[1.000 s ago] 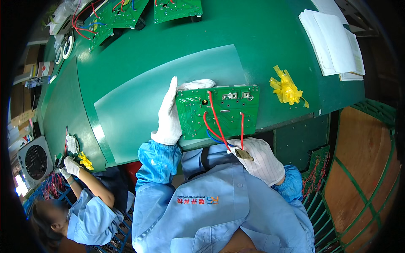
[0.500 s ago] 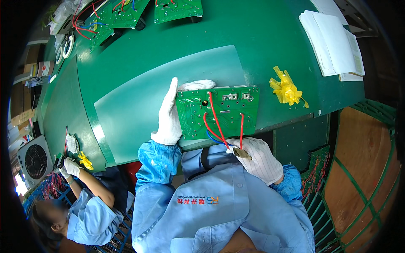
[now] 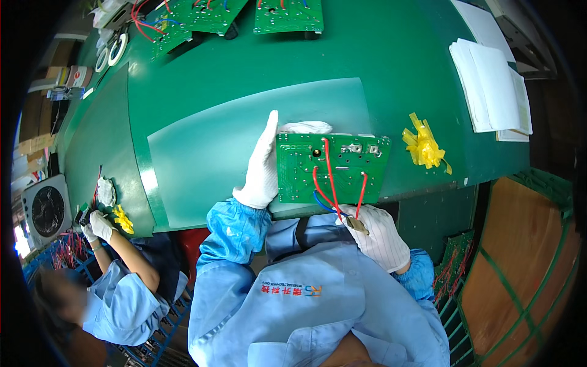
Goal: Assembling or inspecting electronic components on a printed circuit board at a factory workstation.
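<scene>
My left hand (image 3: pixel 260 171), in a white glove, grips a green circuit board (image 3: pixel 367 186) by its left edge, with fingers reaching behind its far edge. The board is tilted up at the table's near edge, its soldered face toward me. Red wires (image 3: pixel 330 177) and a blue wire (image 3: pixel 322 200) run from that face down to my right hand (image 3: pixel 382 235). This hand, also white-gloved, is closed around the wires' lower ends. A small brownish piece (image 3: pixel 357 226) shows at its fingers; I cannot tell what it is. The wire ends are hidden.
A clump of yellow tape strips (image 3: pixel 423 147) lies right of the board. White papers (image 3: pixel 492 88) are at the far right; more wired boards (image 3: pixel 288 17) stand at the back. Tape rolls (image 3: pixel 118 49) lie far left. A co-worker (image 3: pixel 125 293) sits at left near a fan (image 3: pixel 47 208).
The whole view has shifted, so most things appear farther right and lower. Both hands keep their hold on the board and wires, which have hardly moved relative to each other.
</scene>
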`<action>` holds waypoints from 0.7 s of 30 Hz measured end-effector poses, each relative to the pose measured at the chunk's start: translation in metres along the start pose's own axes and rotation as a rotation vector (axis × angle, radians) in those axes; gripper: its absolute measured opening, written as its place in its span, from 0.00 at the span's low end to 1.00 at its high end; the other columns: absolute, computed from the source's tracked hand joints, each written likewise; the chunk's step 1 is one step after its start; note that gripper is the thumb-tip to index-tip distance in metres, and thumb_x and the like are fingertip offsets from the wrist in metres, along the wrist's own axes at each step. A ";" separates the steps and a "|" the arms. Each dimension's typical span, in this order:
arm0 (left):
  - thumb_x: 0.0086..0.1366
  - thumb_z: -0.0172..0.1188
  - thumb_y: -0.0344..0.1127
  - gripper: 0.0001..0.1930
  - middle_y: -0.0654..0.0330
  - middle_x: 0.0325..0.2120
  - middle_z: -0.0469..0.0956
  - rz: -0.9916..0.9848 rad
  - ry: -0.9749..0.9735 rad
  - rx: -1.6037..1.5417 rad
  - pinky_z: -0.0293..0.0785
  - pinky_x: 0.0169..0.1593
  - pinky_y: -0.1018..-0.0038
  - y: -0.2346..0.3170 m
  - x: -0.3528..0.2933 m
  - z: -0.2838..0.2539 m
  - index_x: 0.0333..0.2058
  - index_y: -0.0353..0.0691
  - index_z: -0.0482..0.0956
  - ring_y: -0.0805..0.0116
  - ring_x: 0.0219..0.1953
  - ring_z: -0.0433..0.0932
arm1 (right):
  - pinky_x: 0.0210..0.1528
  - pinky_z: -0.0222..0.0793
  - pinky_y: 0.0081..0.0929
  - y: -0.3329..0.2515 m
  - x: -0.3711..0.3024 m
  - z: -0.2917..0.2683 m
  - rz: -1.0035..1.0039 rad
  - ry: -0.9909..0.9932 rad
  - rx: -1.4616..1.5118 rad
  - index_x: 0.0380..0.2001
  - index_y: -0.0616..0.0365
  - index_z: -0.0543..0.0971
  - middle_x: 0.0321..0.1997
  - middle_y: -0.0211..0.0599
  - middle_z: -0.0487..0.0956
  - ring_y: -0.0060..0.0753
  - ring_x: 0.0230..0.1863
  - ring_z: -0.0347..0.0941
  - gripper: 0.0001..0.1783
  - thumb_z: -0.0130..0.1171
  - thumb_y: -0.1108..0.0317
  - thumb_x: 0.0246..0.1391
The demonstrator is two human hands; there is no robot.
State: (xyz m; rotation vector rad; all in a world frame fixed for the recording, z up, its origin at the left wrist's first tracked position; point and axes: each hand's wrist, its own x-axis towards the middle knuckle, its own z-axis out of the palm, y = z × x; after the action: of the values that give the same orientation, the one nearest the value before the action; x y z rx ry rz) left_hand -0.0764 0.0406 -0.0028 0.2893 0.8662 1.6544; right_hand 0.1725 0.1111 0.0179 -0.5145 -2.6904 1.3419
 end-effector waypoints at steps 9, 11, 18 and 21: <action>0.74 0.42 0.53 0.28 0.50 0.51 0.79 -0.062 0.265 -0.196 0.72 0.61 0.63 0.003 -0.010 -0.005 0.49 0.31 0.78 0.59 0.50 0.78 | 0.48 0.76 0.37 -0.018 0.011 -0.023 0.072 -0.055 0.106 0.46 0.64 0.79 0.44 0.47 0.82 0.43 0.43 0.80 0.13 0.57 0.67 0.62; 0.73 0.44 0.54 0.27 0.51 0.51 0.78 0.005 0.398 -0.202 0.72 0.59 0.63 0.016 -0.018 -0.017 0.51 0.33 0.76 0.60 0.49 0.78 | 0.52 0.74 0.34 -0.021 0.011 -0.025 0.142 0.139 0.454 0.45 0.65 0.79 0.47 0.47 0.82 0.38 0.47 0.79 0.15 0.52 0.64 0.67; 0.71 0.46 0.56 0.27 0.54 0.54 0.75 0.526 0.932 -0.193 0.73 0.55 0.59 0.109 -0.100 -0.062 0.59 0.43 0.70 0.58 0.51 0.77 | 0.52 0.74 0.32 -0.027 0.034 -0.035 0.337 0.441 0.627 0.53 0.75 0.73 0.45 0.52 0.82 0.39 0.45 0.81 0.30 0.37 0.53 0.73; 0.71 0.46 0.55 0.27 0.55 0.54 0.75 0.825 1.021 -0.132 0.74 0.54 0.60 0.126 -0.127 -0.136 0.58 0.43 0.69 0.58 0.52 0.76 | 0.50 0.74 0.30 -0.026 0.041 -0.037 0.308 0.429 0.673 0.52 0.75 0.74 0.43 0.51 0.82 0.37 0.44 0.81 0.28 0.37 0.57 0.74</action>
State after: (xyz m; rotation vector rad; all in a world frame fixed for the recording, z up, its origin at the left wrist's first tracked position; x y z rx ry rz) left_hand -0.2170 -0.1331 0.0208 -0.4087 1.4880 2.6850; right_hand 0.1356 0.1385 0.0584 -1.0029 -1.7303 1.8282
